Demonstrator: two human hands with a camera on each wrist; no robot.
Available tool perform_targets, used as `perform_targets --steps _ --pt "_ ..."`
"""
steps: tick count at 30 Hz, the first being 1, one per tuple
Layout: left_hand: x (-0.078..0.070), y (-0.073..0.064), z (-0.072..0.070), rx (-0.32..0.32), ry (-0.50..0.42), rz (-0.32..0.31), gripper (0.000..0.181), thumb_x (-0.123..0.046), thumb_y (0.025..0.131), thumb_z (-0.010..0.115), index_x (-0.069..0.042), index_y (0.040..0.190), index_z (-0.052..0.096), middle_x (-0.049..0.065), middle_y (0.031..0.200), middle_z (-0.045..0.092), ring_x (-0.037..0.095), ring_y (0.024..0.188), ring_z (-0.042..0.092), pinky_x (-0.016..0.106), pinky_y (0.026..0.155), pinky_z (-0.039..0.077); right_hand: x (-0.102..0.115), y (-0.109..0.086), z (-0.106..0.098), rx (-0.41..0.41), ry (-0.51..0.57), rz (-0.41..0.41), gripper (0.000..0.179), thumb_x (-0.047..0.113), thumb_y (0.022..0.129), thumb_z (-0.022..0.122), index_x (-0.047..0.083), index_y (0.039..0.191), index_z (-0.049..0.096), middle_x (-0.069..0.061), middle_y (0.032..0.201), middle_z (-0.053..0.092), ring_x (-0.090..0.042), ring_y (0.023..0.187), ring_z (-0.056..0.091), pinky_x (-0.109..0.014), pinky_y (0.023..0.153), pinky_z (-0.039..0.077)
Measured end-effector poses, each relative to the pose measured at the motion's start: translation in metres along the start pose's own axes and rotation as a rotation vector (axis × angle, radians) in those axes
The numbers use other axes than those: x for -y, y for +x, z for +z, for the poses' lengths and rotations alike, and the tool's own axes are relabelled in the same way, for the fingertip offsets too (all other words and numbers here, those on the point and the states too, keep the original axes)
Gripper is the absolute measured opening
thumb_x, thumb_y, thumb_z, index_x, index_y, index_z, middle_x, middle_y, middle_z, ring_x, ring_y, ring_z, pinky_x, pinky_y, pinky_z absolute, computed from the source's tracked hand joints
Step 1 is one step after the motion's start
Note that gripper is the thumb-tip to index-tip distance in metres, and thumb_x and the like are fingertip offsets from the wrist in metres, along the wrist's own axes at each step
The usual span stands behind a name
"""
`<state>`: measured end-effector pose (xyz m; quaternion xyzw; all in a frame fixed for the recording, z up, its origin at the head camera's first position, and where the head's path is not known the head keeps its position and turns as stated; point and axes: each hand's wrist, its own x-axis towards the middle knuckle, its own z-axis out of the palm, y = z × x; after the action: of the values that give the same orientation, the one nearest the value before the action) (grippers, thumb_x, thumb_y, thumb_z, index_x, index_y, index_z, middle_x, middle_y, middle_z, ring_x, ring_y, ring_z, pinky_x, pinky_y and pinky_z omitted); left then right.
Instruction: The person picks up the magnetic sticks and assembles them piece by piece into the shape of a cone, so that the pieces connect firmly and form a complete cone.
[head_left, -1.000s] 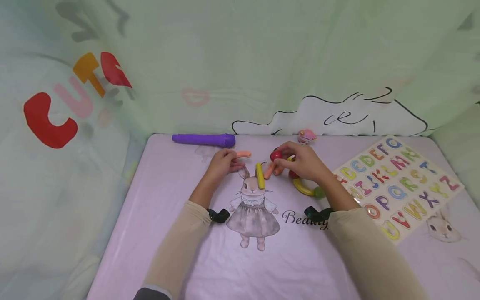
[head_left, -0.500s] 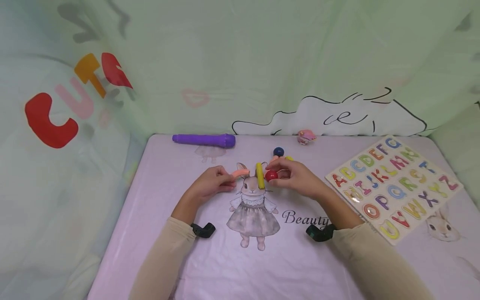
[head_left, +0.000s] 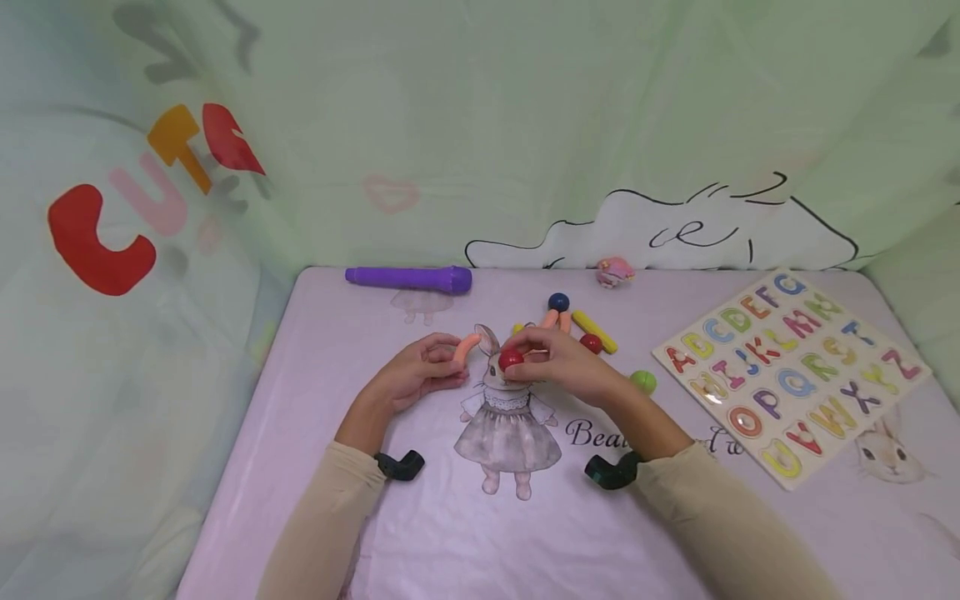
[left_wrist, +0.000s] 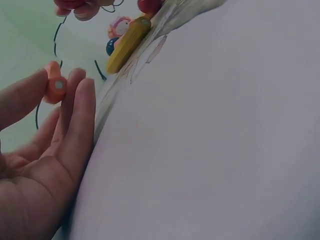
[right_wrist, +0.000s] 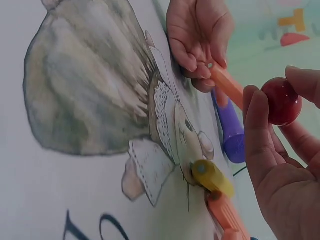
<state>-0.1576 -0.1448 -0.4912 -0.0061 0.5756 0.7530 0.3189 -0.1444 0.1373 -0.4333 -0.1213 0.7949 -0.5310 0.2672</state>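
My left hand (head_left: pixel 420 371) pinches a curved orange stick (head_left: pixel 467 346) between thumb and fingers. A small silvery disc shows on the stick's end in the left wrist view. Opposite it, my right hand (head_left: pixel 570 362) holds a shiny red ball (right_wrist: pixel 283 101) by the fingertips, over the printed rabbit's face. Ball and stick are close to each other, with a gap between them in the head view. A yellow stick (left_wrist: pixel 129 45) lies on the table just beyond, mostly hidden behind my right hand in the head view.
Beyond the right hand lie a blue ball (head_left: pixel 558 302), orange sticks (head_left: pixel 550 320), another yellow stick (head_left: pixel 595 331), a second red ball (head_left: pixel 591 342) and a green ball (head_left: pixel 642 382). A purple toy microphone (head_left: pixel 408 280), a pink toy (head_left: pixel 615 272) and an alphabet board (head_left: pixel 791 475) surround them.
The right hand has carried the red ball left and nearer the body, toward the left hand. My left hand has drawn back nearer the body, and its orange stick has tipped from level to steeper.
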Motion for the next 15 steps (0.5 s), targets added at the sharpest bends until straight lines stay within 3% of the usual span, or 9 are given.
perform_targets --steps 2,5,10,15 --pt "0.000 -0.001 -0.003 0.032 0.004 -0.006 0.052 0.005 0.098 0.061 -0.008 0.146 0.047 0.013 0.113 0.068 0.020 0.095 0.074 0.035 0.094 0.058 0.001 0.003 0.004 0.010 0.009 -0.007 0.040 0.035 0.089 0.079 0.018 0.123 0.068 -0.007 0.123 0.064 -0.028 0.114 0.060 -0.035 0.091 0.056" --pt "-0.001 -0.005 -0.007 0.088 0.022 -0.015 0.064 0.004 0.099 0.059 -0.015 0.157 0.038 0.019 0.129 0.062 0.021 0.098 0.074 0.037 0.096 0.057 0.000 0.008 0.011 0.020 0.013 -0.010 0.036 0.035 0.089 0.079 0.020 0.121 0.069 -0.006 0.118 0.065 -0.027 0.113 0.058 -0.035 0.092 0.053" --pt "-0.005 -0.012 -0.014 0.184 0.039 -0.015 0.073 0.005 0.100 0.057 -0.027 0.160 0.032 0.027 0.148 0.046 0.027 0.108 0.073 0.041 0.099 0.056 0.002 0.013 0.020 0.039 0.052 0.039 0.040 0.035 0.090 0.078 0.018 0.124 0.067 -0.008 0.116 0.066 -0.026 0.110 0.060 -0.034 0.092 0.054" --pt "-0.006 -0.015 -0.020 0.212 0.011 -0.011 0.060 0.002 0.102 0.055 -0.020 0.155 0.037 0.026 0.153 0.041 0.029 0.116 0.070 0.043 0.103 0.053 0.003 0.021 0.031 0.078 0.180 0.091 0.042 0.029 0.096 0.072 0.011 0.133 0.062 -0.014 0.121 0.067 -0.025 0.106 0.067 -0.033 0.091 0.058"
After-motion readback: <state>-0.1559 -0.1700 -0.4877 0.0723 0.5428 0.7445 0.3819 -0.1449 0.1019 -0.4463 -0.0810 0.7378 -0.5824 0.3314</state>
